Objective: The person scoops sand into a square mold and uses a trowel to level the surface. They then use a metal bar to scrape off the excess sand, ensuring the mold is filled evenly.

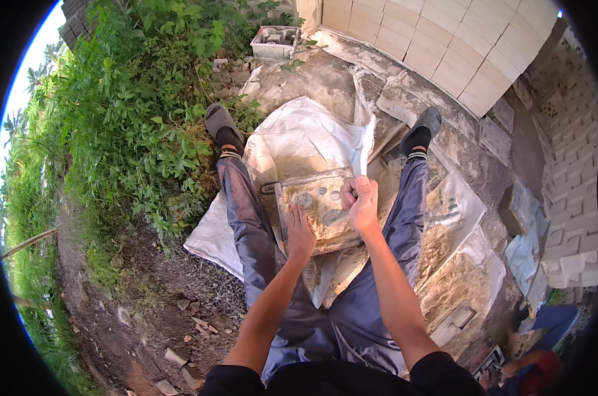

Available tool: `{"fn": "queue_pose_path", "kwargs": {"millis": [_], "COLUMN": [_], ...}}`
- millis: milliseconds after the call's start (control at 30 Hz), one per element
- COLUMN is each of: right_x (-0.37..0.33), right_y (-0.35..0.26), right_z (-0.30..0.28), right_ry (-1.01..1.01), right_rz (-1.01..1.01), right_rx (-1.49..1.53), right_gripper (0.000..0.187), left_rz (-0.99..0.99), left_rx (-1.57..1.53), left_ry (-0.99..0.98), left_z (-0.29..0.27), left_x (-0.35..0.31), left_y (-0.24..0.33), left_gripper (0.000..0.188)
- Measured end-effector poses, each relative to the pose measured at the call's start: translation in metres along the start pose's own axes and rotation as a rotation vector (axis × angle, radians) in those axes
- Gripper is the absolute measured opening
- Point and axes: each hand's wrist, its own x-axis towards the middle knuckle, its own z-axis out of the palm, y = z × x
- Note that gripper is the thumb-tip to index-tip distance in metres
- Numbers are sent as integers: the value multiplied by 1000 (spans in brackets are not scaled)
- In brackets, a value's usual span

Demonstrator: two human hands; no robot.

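Between my spread legs lies a square, dust-covered mould [325,234] with a raised rim, several round spots on its face and a small dark handle at its left side. My left hand [300,231] lies on its left part, fingers stretched out and pressed flat. Over the right edge my right hand [361,201] is closed in a fist. A thin, bright blade-like tool [363,163] sticks up from that fist; its handle is hidden by the fingers. White sacking [299,132] spreads beneath and beyond the mould, strewn with tan powder.
Green plants [153,132] crowd the left. A grey plastic crate [274,43] stands at the far edge, near stacked pale blocks [444,43]. More patterned blocks [573,191] line the right. Another person [536,369] is at the lower right. Tan powder [451,254] covers sheeting beside my right leg.
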Motion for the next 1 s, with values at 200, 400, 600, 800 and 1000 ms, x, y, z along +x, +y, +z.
{"fn": "queue_pose_path", "kwargs": {"millis": [200,400,600,800,1000], "right_x": [2,0,-2,2,10], "right_y": [1,-1,-8,-12,-6], "right_z": [9,0,-12,-14,-10], "right_ry": [-64,-42,-53,-44,-5], "right_rz": [11,5,-28,60,35], "right_rx": [13,90,181,123,15], "right_gripper": [60,57,54,54,60], "left_rz": [-11,128,92,34,175], "left_rx": [-10,332,390,224,142], "left_ry": [-235,-166,-208,-209,-295], "left_z": [-11,-28,-15,-20,-30], "left_x": [-25,29,19,-22,-20], "left_y": [0,-37,-33,-2,10], "left_gripper": [46,51,51,51,44]}}
